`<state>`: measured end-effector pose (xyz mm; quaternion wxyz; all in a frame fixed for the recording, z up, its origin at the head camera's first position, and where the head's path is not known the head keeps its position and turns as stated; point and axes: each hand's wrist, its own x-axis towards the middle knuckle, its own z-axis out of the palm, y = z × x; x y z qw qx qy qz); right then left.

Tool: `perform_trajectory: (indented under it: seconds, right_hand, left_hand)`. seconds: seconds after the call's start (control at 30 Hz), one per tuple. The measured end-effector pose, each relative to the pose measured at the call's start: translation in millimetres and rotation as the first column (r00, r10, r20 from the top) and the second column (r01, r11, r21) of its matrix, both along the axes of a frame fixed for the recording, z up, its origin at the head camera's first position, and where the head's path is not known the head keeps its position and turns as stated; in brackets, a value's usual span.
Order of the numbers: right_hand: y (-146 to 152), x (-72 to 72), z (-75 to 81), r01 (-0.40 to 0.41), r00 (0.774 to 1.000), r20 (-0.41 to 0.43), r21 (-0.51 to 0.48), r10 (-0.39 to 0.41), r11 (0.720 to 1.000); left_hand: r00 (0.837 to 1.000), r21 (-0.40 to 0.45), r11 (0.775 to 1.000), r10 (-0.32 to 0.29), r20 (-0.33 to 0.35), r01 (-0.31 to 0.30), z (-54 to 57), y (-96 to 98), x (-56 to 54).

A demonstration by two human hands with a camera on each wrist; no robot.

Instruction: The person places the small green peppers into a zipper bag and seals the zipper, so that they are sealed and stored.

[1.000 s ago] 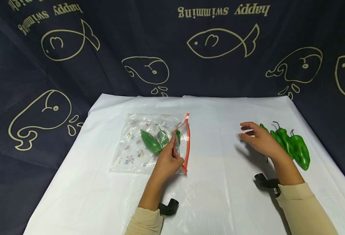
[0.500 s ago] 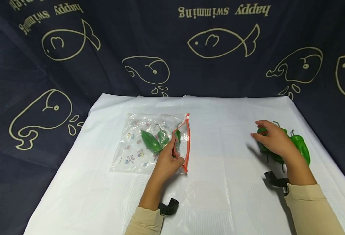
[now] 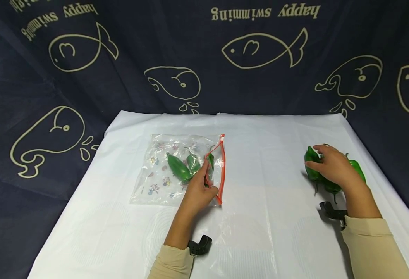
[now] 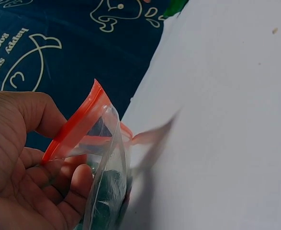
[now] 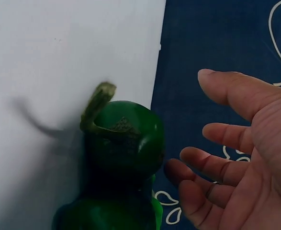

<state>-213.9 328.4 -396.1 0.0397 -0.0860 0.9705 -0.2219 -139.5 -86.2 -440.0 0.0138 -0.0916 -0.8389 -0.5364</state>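
A clear zip bag [image 3: 146, 170] with a printed pattern and a red zip edge [image 3: 223, 166] lies flat at centre left. Several green peppers [image 3: 178, 169] show through its plastic. My left hand [image 3: 198, 193] pinches the red rim at the mouth, and the left wrist view shows thumb and fingers on the red strip [image 4: 78, 124] with the mouth spread apart. Over on the right, my right hand [image 3: 333, 164] hovers above a group of loose green peppers [image 3: 311, 162], partly hiding them. In the right wrist view, its spread fingers stand beside a stemmed pepper [image 5: 135, 139], with nothing held.
A white cloth [image 3: 246, 224] covers the table. Behind it and along both sides hangs a dark blue curtain [image 3: 204, 93] with fish and whale drawings. Each wrist carries a black camera mount [image 3: 200, 246].
My right hand has moved right, from beside the loose peppers to over them, uncovering the leftmost pepper. The left hand and the bag have stayed in place.
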Motion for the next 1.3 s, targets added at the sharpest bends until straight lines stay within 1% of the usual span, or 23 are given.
perform_trajectory:
  seconds: [0.2,0.37,0.6,0.9,1.1,1.2,1.3]
  right_hand:
    - [3,-2.7,-1.3,0.024,0.998,0.057,0.047,-0.026,0.999]
    - [6,-3.1,-5.0,0.034,0.997,0.065,0.069,-0.038,0.997]
    - [5,-5.1,-10.2,0.051,0.996,0.065,0.066,-0.056,0.996]
    - [4,-11.7,-10.4,0.059,0.992,0.109,0.054,-0.065,0.997]
    - [2,-14.2,-10.4,0.062,0.991,0.115,0.052,-0.068,0.997]
    - [-1,-15.0,-10.2,0.065,0.990,0.121,0.062,-0.073,0.996]
    - [-3,-16.4,-10.1,0.065,0.988,0.137,0.081,-0.076,0.995]
  left_hand:
    - [1.000,0.004,1.000,-0.005,-0.012,0.005,0.6,1.0,0.2]
    - [1.000,-0.004,1.000,0.002,-0.012,-0.002,0.3,2.5,0.2]
    - [1.000,-0.003,1.000,-0.008,-0.010,0.008,1.8,2.9,0.0]
    - [1.000,-0.014,1.000,-0.011,-0.017,0.011,2.1,2.9,-0.2]
    - [1.000,-0.013,1.000,-0.008,-0.016,0.008,2.1,3.3,0.1]
    - [1.000,-0.012,1.000,-0.008,-0.009,0.008,2.1,3.3,0.2]
    - [1.000,-0.032,0.999,0.005,-0.011,-0.006,1.6,3.3,0.4]
